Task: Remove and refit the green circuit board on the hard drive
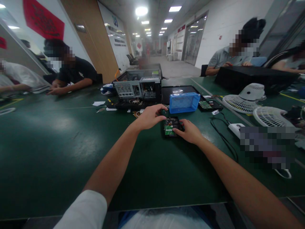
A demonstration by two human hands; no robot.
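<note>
A hard drive [169, 130] with a green circuit board sits in a dark frame on the table. My right hand [190, 132] grips its right side, with the thumb over the near edge of the board. Over the far left corner of the drive is my left hand [150, 117], its fingers curled and pinched around something small and dark that I cannot make out. Just beyond both hands a blue plastic bin [184, 103] stands tipped on its side. A second drive with a green board [209, 105] lies to the right of the bin.
An opened computer case [138, 87] stands behind my left hand. White fans [240, 100] and a white power strip [235, 129] with a black cable are on the right. A large black case [254, 78] stands farther right. Other people sit along both sides of the green table [59, 152].
</note>
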